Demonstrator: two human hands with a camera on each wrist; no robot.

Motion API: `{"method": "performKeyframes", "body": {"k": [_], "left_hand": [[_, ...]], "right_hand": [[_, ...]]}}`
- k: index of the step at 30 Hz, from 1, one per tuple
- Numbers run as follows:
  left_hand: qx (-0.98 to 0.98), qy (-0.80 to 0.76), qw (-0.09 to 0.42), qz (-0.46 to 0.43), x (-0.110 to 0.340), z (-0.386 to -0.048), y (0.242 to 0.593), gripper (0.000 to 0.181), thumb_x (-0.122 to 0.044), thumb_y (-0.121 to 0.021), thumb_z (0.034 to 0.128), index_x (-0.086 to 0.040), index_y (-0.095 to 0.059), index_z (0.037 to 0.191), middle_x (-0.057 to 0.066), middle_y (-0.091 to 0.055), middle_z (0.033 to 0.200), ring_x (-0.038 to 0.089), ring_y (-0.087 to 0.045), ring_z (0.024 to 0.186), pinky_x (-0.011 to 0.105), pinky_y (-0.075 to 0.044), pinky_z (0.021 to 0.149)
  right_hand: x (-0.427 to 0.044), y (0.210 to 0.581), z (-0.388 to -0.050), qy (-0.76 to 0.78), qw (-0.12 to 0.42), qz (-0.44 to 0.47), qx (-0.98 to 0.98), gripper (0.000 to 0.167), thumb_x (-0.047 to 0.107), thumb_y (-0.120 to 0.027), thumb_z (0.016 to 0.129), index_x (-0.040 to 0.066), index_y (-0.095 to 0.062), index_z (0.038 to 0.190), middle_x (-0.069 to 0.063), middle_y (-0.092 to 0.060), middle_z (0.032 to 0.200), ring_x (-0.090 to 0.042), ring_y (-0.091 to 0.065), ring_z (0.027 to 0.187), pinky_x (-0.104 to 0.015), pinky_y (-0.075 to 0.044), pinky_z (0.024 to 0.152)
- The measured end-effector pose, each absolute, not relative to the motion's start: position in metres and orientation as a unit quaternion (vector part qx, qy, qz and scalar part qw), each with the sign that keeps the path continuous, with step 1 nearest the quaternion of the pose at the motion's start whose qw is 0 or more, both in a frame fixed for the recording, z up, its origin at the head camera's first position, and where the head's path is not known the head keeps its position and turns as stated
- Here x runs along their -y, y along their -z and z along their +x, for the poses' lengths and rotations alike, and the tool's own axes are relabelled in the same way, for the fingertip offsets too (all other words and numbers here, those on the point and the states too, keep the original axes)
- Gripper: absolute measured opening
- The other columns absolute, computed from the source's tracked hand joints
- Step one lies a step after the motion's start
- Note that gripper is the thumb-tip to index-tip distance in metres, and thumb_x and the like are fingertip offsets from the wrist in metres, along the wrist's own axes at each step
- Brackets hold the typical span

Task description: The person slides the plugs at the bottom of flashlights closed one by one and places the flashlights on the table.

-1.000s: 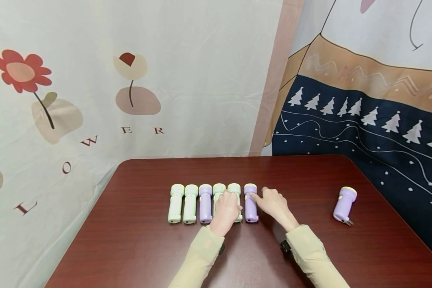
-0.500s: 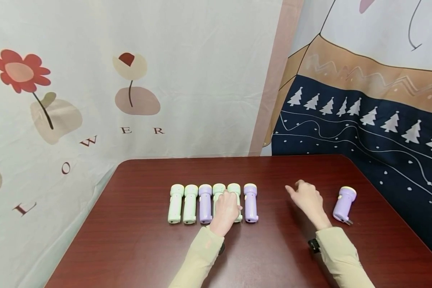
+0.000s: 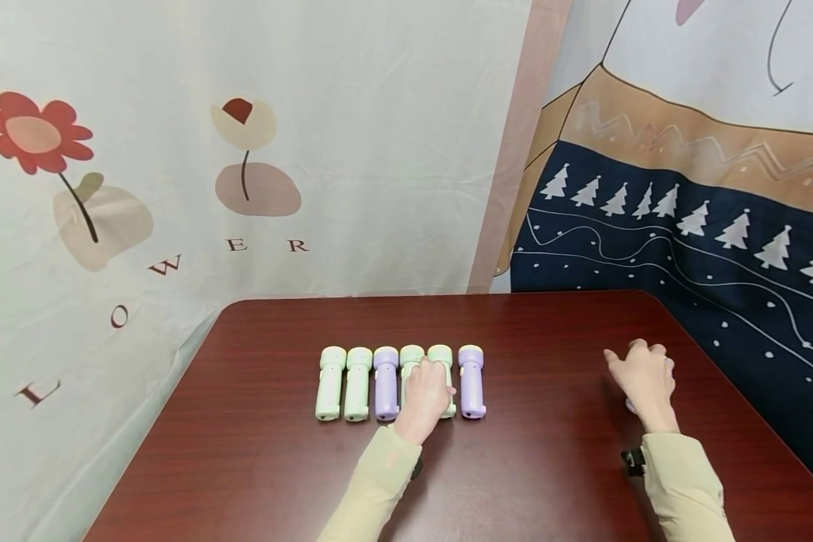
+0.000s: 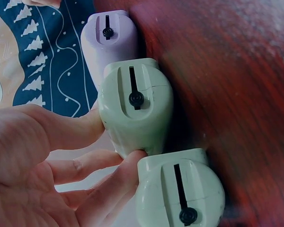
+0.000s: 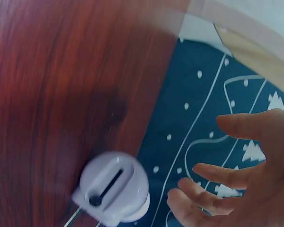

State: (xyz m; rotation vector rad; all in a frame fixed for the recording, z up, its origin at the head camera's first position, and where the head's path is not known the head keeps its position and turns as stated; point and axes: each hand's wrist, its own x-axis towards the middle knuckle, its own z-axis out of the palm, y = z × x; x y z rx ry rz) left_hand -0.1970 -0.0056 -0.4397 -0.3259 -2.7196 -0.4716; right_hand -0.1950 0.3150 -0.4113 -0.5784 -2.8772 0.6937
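My left hand grips a light green flashlight, thumb on one side and fingers on the other. That flashlight is in a row, between another green flashlight and a purple flashlight. The hand partly covers both green ones in the head view. Far to the right, my right hand hovers over a lone purple flashlight and mostly hides it in the head view. Its fingers are spread and slightly bent, apart from the flashlight in the right wrist view. Metal prongs stick out of that flashlight's end.
The row's left part holds two green flashlights, the outer one and its neighbour, then a purple flashlight. All lie on a dark red wooden table. A printed curtain hangs behind the table's far edge.
My right hand has left the purple flashlight at the row's right end and moved right, over the lone purple flashlight. My left hand has stayed in place.
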Motion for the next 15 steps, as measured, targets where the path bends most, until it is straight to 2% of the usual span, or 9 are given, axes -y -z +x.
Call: {"method": "performKeyframes", "body": {"k": [8, 15], "left_hand": [[0.963, 0.163, 0.181, -0.114, 0.006, -0.197, 0.440, 0.024, -0.016, -0.084, 0.0640, 0.000, -0.067, 0.069, 0.016, -0.060, 0.072, 0.032, -0.061, 0.059, 0.037, -0.049, 0.051], [0.964, 0.162, 0.180, -0.113, 0.006, -0.197, 0.440, 0.024, -0.017, -0.084, 0.0640, -0.001, -0.067, 0.070, 0.016, -0.061, 0.072, 0.031, -0.060, 0.059, 0.037, -0.049, 0.051]], "right_hand": [[-0.333, 0.408, -0.191, -0.245, 0.049, -0.227, 0.941, 0.062, 0.033, -0.049, 0.092, -0.021, -0.035, 0.121, -0.047, -0.027, 0.119, -0.059, -0.032, 0.102, -0.065, -0.035, 0.076], [-0.342, 0.411, -0.191, -0.241, 0.015, -0.255, 0.936, 0.075, 0.035, -0.047, 0.092, -0.026, -0.023, 0.129, -0.048, -0.025, 0.118, -0.062, -0.032, 0.105, -0.066, -0.036, 0.081]]}}
